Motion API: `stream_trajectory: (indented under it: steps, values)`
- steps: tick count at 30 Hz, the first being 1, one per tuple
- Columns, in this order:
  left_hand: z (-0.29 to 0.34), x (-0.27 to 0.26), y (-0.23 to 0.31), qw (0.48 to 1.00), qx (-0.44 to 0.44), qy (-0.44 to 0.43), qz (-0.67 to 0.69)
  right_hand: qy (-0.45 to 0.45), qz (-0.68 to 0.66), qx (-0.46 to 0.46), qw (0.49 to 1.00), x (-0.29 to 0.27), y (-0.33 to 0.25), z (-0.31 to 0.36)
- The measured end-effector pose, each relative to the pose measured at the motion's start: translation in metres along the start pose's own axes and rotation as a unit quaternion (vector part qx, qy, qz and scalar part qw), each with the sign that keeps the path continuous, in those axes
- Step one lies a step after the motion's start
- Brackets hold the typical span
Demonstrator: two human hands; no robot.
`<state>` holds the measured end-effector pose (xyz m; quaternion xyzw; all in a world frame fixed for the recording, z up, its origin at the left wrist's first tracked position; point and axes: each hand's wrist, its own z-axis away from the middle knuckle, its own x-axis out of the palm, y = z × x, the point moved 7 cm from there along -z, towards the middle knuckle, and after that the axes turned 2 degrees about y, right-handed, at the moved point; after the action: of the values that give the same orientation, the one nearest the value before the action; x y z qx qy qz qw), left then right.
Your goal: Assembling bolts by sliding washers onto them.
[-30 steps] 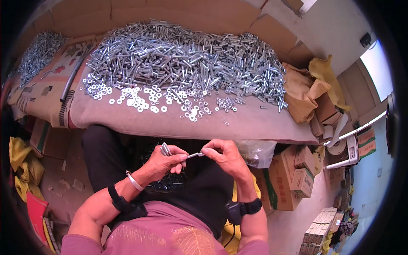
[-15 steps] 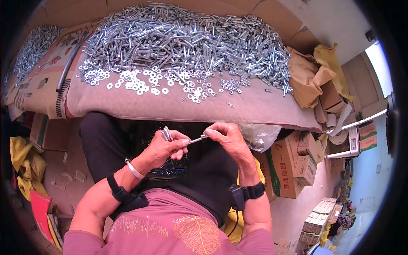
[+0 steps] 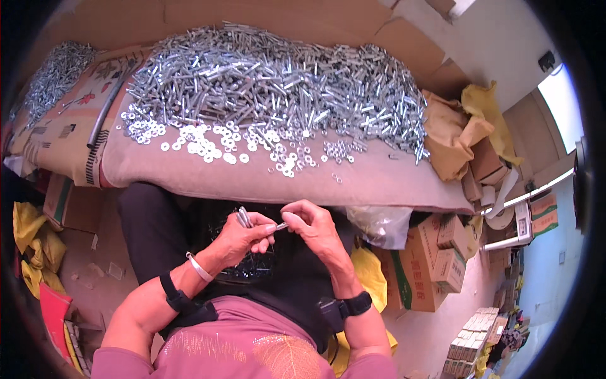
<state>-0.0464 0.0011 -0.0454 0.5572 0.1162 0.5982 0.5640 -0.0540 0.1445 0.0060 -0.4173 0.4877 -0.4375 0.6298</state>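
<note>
My left hand (image 3: 243, 237) is closed around several silver bolts (image 3: 243, 216) that stick up from its curled fingers. Between its thumb and forefinger it pinches another bolt (image 3: 281, 226), pointing to the right. At that bolt's far end, my right hand (image 3: 315, 232) has thumb and forefinger pinched on a small metal piece, mostly covered by the fingertips. Both hands are over my lap, close together. Below them lies a dark heap of small metal parts (image 3: 249, 268), partly hidden by my left hand and wrist.
Ahead is a padded surface (image 3: 391, 186) bearing a wide pile of bolts (image 3: 271, 82), with loose washers (image 3: 202, 144) and nuts (image 3: 338, 151) along its near edge. A clear plastic bag (image 3: 382, 224) and cardboard boxes (image 3: 420, 268) stand on the right; yellow sacks (image 3: 38, 243) lie left.
My right hand has moved left and down toward my left hand, so less of the pinched bolt shows between them. The bolts in my left hand remain held. The whole view has shifted slightly.
</note>
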Motion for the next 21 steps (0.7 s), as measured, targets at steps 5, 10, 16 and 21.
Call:
stream_trajectory:
  steps: [5,10,16,21]
  values:
    - [-0.002,0.004,0.018,0.998,0.044,0.001,0.045,0.042,-0.124,-0.006,0.991,-0.005,-0.004,-0.007]
    - [-0.006,-0.003,0.026,0.997,0.071,0.007,0.038,0.043,-0.02,-0.035,0.998,0.022,-0.025,-0.019]
    - [-0.004,-0.023,0.033,0.99,0.074,0.054,0.103,0.143,0.155,-0.163,0.964,0.007,-0.052,-0.044]
    - [-0.005,-0.025,0.035,0.984,0.082,0.059,0.149,0.208,0.426,-0.305,0.826,0.016,-0.065,-0.074]
